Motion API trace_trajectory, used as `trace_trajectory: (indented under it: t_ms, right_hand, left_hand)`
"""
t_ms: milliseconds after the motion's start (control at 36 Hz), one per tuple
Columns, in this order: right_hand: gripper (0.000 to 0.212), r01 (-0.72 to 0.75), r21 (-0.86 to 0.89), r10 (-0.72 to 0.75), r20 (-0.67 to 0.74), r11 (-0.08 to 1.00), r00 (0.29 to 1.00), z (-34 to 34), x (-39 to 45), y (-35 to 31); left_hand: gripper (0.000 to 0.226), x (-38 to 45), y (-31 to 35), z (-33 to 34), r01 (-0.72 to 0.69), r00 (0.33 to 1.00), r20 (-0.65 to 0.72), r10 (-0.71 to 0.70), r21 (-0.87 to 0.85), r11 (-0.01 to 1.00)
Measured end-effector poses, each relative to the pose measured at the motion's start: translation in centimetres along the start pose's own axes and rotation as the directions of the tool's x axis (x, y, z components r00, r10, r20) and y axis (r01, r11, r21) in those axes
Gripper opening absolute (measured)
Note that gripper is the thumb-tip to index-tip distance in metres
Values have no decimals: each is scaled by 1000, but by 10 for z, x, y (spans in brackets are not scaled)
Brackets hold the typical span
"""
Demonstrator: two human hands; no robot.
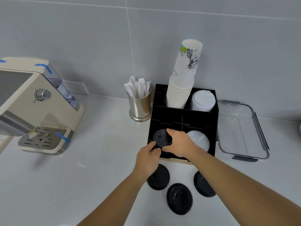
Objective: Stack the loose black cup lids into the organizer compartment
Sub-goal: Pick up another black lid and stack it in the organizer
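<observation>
Both your left hand (147,158) and right hand (180,143) pinch the thin, light, probably flexible round black plastic lid (161,138) by its rim over the black organizer's (202,121) front-left compartment; grip edges gently.

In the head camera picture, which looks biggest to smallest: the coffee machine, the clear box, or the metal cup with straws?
1. Coffee machine
2. Clear box
3. Metal cup with straws

The coffee machine is cut off at the picture's edge, yet looks biggest.
</observation>
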State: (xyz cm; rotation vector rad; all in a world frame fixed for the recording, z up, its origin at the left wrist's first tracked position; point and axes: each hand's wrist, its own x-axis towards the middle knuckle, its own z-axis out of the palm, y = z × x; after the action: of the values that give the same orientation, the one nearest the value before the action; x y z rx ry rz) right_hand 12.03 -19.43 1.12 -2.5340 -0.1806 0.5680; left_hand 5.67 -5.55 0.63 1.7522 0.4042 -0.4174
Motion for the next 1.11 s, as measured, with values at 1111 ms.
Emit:
trace_trajectory:
  t_ms: [1111]
  right_hand:
    - [32, -267, 246, 245, 120, 932, 962, 45, -94, 29]
  left_hand:
    - [16, -47, -101, -25, 327, 940, -7, -342, -274, 904]
